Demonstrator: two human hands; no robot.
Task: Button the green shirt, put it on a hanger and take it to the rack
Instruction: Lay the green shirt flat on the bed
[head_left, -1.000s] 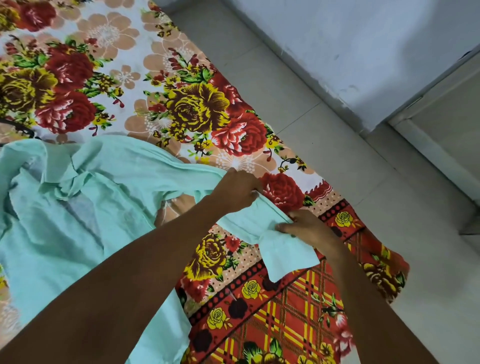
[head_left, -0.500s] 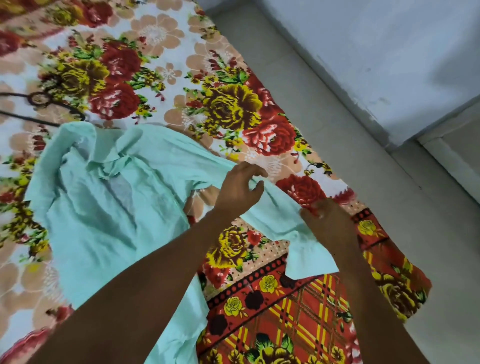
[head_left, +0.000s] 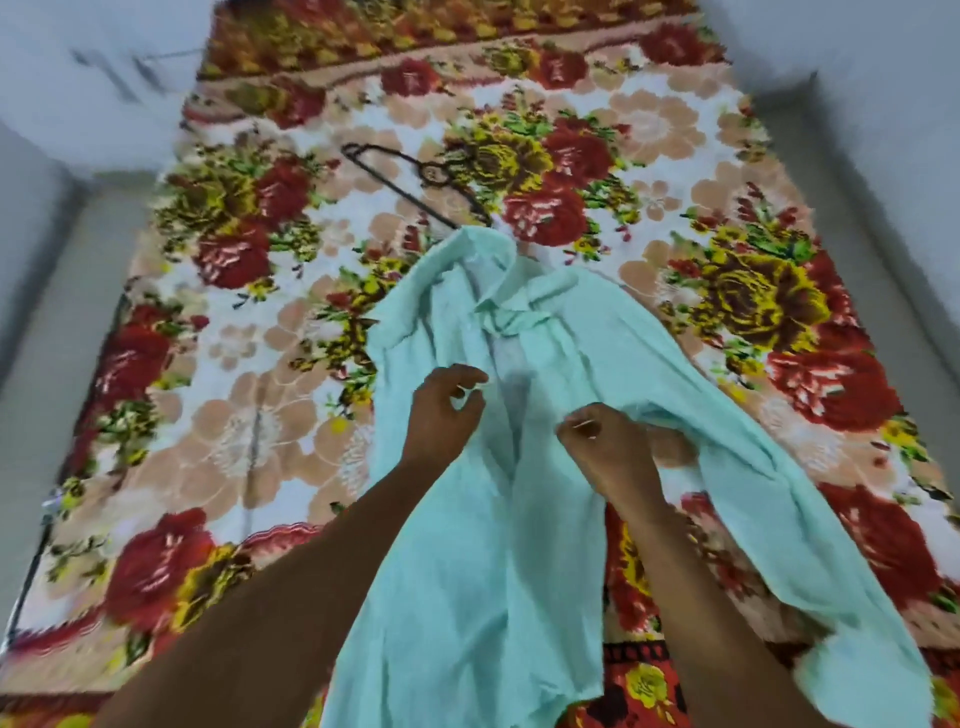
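**Green shirt laid open on bed, both hands at the front placket**

Item 1, shirt. The green shirt (head_left: 457, 561) lies on the floral bedspread (head_left: 249, 415), collar away from the person, hem toward the near edge. The front is unbuttoned and parted down the middle. 1 sleeve runs out to the right and down toward the near right corner of the bed.

Item 2, hanger. A dark hanger (head_left: 415, 182) lies flat on the bedspread beyond the collar. Its near end appears to reach the collar; contact cannot be confirmed because of blur.

Item 3, left hand (head_left: 441, 410). It sits over the left front panel, fingers curled with thumb and forefinger drawn close together. Whether cloth is caught between them cannot be told.

Item 4, right hand (head_left: 608, 447). It sits at the edge of the right front panel, fingers bent inward, seemingly pinching the fabric edge; the frame is too smeared to be sure.

Item 5, surroundings. Pale floor (head_left: 57, 332) borders the bed on both sides.
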